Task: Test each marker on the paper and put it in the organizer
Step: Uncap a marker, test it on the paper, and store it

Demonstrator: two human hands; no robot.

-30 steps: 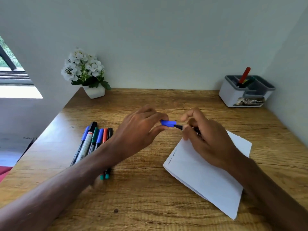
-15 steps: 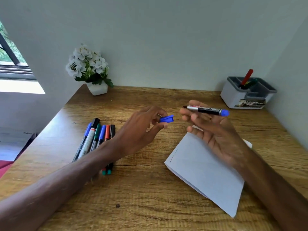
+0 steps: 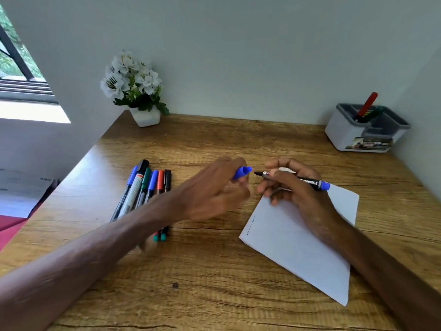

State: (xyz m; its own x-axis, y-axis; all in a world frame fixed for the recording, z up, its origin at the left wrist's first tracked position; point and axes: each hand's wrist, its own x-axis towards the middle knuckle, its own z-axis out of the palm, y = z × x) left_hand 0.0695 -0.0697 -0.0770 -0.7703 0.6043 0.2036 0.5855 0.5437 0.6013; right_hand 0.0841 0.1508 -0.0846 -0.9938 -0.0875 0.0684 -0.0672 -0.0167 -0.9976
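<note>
My right hand [image 3: 300,189] grips a black marker with a blue end [image 3: 307,181], held level above the white paper [image 3: 298,237], its bare tip pointing left. My left hand [image 3: 214,194] pinches the marker's blue cap [image 3: 241,173], its open end a short gap from the tip. The paper has a faint scribble near its left edge. Several capped markers [image 3: 145,189] lie side by side on the wooden desk [image 3: 214,283] to the left. The white and grey organizer [image 3: 365,130] stands at the back right with a red marker [image 3: 367,103] upright in it.
A white pot of white flowers [image 3: 136,89] stands at the back left corner. Walls close the desk at the back and right. The desk's left edge drops off beside a window.
The cap came off the marker. My right hand lifted the marker, then lowered it level with the tip facing left. The cap in my left hand is now close to the tip.
</note>
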